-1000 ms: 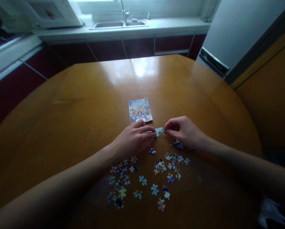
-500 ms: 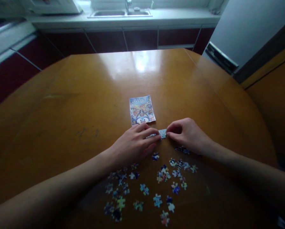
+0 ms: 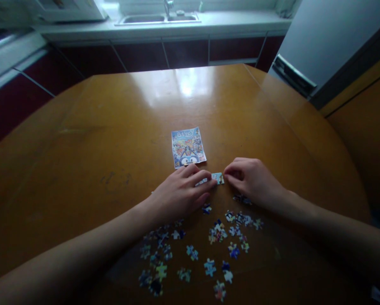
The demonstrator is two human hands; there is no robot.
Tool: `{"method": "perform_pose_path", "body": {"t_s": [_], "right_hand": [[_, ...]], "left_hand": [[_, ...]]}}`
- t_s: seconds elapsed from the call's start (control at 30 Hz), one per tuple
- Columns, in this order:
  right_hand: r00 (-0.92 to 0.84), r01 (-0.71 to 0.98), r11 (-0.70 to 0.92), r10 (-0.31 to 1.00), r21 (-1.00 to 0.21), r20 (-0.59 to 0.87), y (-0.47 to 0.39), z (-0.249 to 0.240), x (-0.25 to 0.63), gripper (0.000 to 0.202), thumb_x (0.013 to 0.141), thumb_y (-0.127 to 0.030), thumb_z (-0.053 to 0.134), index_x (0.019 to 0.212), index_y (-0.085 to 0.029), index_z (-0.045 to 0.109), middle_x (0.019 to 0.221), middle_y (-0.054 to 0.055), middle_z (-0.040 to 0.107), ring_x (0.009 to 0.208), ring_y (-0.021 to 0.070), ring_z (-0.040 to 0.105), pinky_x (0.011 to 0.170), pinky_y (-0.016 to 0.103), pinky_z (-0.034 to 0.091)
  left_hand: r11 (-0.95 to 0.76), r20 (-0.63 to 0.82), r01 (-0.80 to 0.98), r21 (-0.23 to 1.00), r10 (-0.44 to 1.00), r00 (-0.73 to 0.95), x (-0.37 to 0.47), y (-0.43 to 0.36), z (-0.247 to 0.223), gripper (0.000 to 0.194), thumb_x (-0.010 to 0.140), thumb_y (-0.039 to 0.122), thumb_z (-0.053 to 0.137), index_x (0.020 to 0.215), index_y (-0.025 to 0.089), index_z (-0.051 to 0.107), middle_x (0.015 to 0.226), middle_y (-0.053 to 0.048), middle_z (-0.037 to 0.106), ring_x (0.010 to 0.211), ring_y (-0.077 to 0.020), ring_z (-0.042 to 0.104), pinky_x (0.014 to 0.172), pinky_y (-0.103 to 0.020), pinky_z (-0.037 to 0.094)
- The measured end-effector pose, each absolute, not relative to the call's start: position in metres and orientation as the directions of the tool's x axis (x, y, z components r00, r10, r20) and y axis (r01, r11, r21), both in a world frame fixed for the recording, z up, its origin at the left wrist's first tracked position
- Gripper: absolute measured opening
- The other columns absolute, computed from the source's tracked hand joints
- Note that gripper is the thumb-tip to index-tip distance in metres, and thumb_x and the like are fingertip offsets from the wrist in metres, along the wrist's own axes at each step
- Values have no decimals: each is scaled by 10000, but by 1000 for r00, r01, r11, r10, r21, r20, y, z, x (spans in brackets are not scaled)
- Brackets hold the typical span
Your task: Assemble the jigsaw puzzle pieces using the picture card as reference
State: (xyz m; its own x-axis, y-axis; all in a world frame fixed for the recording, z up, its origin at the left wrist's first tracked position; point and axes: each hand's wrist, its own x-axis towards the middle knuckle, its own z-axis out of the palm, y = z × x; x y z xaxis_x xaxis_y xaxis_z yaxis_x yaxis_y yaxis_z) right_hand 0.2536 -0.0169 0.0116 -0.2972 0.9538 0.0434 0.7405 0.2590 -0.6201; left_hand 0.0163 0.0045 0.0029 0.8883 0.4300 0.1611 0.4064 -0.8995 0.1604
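A short strip of light-blue jigsaw puzzle pieces (image 3: 217,178) lies on the table, partly hidden by my left hand (image 3: 185,188). That hand rests palm down, its fingers stretched over the strip's left part and slightly apart. At the strip's right end, my right hand (image 3: 249,177) is closed, thumb and index finger pinched at the edge of the end puzzle piece. Just beyond my left fingers lies a creased picture sheet (image 3: 189,146) with a blue cartoon face and many small figures. A dark blue and white puzzle piece (image 3: 206,208) sits below the strip.
Many loose puzzle pieces (image 3: 218,232) are scattered on the near part of the wooden table (image 3: 120,123), some of them below my left forearm. Under my right wrist lie a few dark pieces (image 3: 241,199). Past the table's far edge stands a counter with a sink (image 3: 145,19).
My right hand has shifted slightly to the right, and more of the strip's right end shows. My left hand stays on the strip. The view has moved a little.
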Motion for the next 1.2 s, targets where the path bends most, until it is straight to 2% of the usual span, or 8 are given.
{"method": "perform_pose_path", "body": {"t_s": [0.2,0.4,0.63,0.73,0.87,0.97,1.2], "right_hand": [[-448,714,393,893,-579,53,-26,13,267,178,920,-237,595,889,-232,770,892,50,674,725,143,590,659,286,447],[-523,753,485,851,-446,42,-33,10,264,238,970,-277,530,913,-231,757,872,44,644,747,147,581,668,290,418],[-587,767,572,808,-290,40,-32,15,262,235,978,-234,498,934,-209,728,862,64,642,736,163,544,644,304,376],[-566,749,537,823,-389,47,-30,14,264,228,971,-224,505,962,-216,733,880,62,660,758,163,571,668,298,406],[-384,735,370,918,-569,101,-22,9,269,190,942,-194,537,948,-199,726,899,51,689,779,161,609,703,295,454],[-302,741,317,945,-593,127,-18,6,270,153,912,-177,570,929,-195,721,890,50,695,772,164,608,698,300,460],[-301,739,302,948,-602,106,-19,7,265,119,896,-181,590,871,-191,706,856,39,678,743,153,589,669,291,450]], "left_hand": [[-897,158,413,155,435,886,17,4,3,346,989,290,521,1329,239,551,1198,-71,629,1068,-243,526,944,-414,495],[-896,139,424,135,440,887,16,3,2,353,989,303,525,1337,247,541,1213,-62,619,1069,-246,515,950,-405,481],[-898,129,424,120,438,890,19,2,3,383,1000,306,497,1376,235,510,1225,-73,611,1082,-257,505,958,-420,473],[-899,119,420,121,433,893,20,2,6,379,1011,302,476,1386,250,503,1212,-74,610,1117,-266,498,975,-434,464],[-893,127,423,155,443,888,20,2,6,366,1007,292,478,1368,253,519,1204,-78,601,1129,-269,487,982,-439,463],[-877,151,441,190,470,870,21,2,3,360,994,280,492,1352,257,532,1215,-91,580,1124,-273,476,982,-455,460],[-852,179,486,196,518,836,26,-2,-1,329,981,267,508,1304,242,563,1226,-99,562,1114,-288,453,980,-486,432]]}}
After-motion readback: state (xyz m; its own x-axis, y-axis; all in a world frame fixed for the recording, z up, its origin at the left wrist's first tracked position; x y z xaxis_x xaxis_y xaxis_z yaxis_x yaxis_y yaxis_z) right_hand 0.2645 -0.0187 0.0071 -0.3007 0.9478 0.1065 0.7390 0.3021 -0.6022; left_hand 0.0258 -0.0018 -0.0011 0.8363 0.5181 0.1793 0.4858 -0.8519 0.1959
